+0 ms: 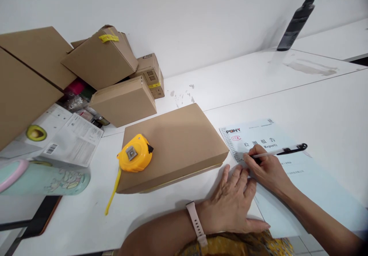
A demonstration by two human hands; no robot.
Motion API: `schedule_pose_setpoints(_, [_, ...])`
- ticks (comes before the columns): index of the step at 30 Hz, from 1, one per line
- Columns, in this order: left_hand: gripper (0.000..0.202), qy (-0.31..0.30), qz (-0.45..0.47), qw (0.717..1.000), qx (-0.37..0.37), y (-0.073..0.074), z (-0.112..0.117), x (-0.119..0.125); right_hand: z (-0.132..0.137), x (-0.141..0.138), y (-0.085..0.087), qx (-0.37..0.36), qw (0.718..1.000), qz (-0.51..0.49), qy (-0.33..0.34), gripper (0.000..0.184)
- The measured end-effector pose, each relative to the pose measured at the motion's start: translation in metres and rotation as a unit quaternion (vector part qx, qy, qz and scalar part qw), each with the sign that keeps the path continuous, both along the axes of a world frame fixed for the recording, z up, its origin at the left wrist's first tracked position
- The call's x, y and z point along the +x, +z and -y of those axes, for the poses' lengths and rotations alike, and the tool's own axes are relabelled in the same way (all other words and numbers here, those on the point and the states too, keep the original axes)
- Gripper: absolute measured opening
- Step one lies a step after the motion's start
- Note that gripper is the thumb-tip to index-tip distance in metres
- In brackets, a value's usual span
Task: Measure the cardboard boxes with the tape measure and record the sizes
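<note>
My right hand is closed around a pen, its tip touching the left margin of a pale blue printed report sheet lying on the white table. My left hand, with a pink watch strap at the wrist, rests flat with fingers spread on the table and the sheet's left edge. Left of the hands lies a flat cardboard box. A yellow tape measure sits on the box's left corner, its yellow strap hanging down to the table.
Several cardboard boxes are stacked at the back left against the wall. White printed packaging with an avocado picture and a mint-green bottle lie at the left edge. A dark upright object stands at the back right.
</note>
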State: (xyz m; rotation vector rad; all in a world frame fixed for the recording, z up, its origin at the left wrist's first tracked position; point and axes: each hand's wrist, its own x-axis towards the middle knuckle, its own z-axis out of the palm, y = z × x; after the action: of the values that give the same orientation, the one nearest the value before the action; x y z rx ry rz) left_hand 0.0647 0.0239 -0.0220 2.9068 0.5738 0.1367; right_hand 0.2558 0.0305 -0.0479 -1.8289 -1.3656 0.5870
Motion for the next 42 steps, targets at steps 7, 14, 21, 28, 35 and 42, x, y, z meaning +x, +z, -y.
schedule_pose_setpoints(7, [0.088,0.001,0.004,1.0,-0.003,0.002,0.0,0.0,-0.001,0.0,0.0,-0.007,1.0,-0.006,-0.003,0.021])
schedule_pose_setpoints(14, [0.088,0.0,0.007,1.0,-0.007,-0.001,0.0,0.0,0.0,0.0,0.0,-0.003,1.0,0.013,-0.003,0.021])
schedule_pose_setpoints(21, [0.088,0.002,0.005,1.0,-0.006,0.0,0.0,0.0,0.0,0.001,0.0,0.004,1.0,0.012,-0.002,0.02])
schedule_pose_setpoints(28, [0.087,0.001,0.002,1.0,0.006,0.001,0.0,0.001,-0.001,0.002,-0.002,0.034,0.999,0.004,-0.032,0.022])
schedule_pose_setpoints(35, [0.086,-0.004,0.021,1.0,0.013,0.0,0.001,-0.001,-0.002,0.019,-0.012,0.134,0.979,0.139,0.06,0.042])
schedule_pose_setpoints(42, [0.077,0.009,0.101,0.995,0.008,-0.018,0.0,0.004,-0.01,0.026,-0.027,0.138,0.953,0.252,0.092,0.067])
